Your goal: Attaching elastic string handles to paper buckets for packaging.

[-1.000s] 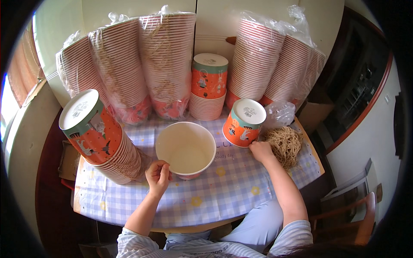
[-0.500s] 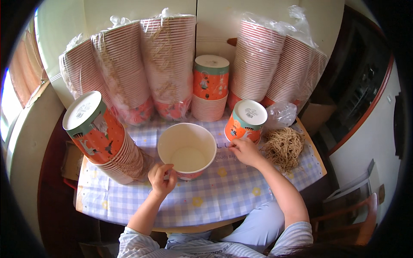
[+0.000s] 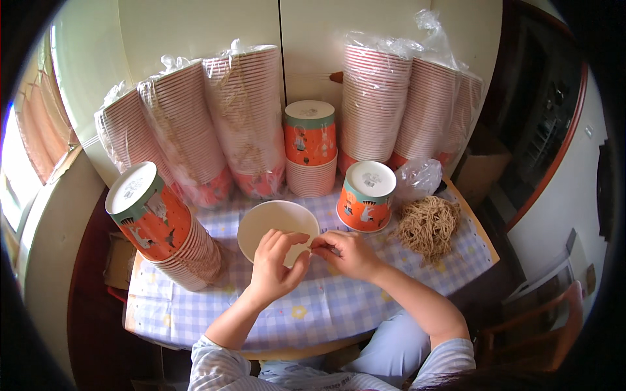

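A large white-lined paper bucket stands mouth up at the middle of the table. Over its near rim is my left hand, with thumb and forefinger apart and curved toward the other hand. My right hand meets it just right of the bucket, its fingertips pinched together. Whatever small thing may be in that pinch is too small to make out. Beyond the right hand, an orange paper bucket with a green band rests upside down. To its right lies a tangled heap of tan string or rubber bands.
A leaning stack of nested buckets occupies the table's left side. Tall plastic-wrapped stacks line the back, with more wrapped stacks at the right. Between them stands a shorter stack. Crumpled clear plastic sits by the heap.
My right hand has moved left, away from the upside-down bucket. My left hand has shifted right and opened its thumb and forefinger, so the hands now meet. The view has shifted slightly.
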### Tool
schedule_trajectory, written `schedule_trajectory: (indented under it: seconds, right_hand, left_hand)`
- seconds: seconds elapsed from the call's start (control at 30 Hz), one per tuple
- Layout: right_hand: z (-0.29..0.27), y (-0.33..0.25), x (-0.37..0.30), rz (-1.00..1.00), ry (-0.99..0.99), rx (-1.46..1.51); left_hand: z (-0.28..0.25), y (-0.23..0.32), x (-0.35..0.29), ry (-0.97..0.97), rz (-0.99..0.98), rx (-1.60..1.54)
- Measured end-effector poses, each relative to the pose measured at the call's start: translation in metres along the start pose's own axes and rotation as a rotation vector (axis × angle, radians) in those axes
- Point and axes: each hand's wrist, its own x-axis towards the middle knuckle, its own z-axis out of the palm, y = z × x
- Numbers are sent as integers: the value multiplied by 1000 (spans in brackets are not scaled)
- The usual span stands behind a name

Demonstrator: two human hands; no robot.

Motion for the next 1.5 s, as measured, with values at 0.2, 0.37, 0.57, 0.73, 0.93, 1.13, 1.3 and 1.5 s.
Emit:
schedule_trajectory:
  seconds: [0.2, 0.37, 0.57, 0.73, 0.93, 1.13, 1.3, 1.5]
  right_hand:
    - [5, 8, -3, -84, 55, -64]
    - [7, 11, -3, -117, 70, -93]
    - [6, 11, -2, -105, 69, -101]
    - [5, 10, -3, -144, 89, -183]
    - [6, 13, -1, -322, 172, -266]
    - [5, 17, -2, -299, 182, -292]
    - [6, 18, -4, -193, 149, -280]
    - [7, 21, -4, -177, 147, -237]
  left_hand:
    - [-1, 0, 0, -115, -234, -89]
    - [1, -13, -4, -191, -295, -146]
    - [3, -17, -6, -194, -329, -190]
    - [3, -23, -7, -223, -427, -293]
    - [5, -28, -9, -237, -436, -336]
    - [6, -21, -3, -221, -269, -138]
    - [11, -22, -2, -138, 115, 202]
    - [12, -23, -2, -121, 148, 219]
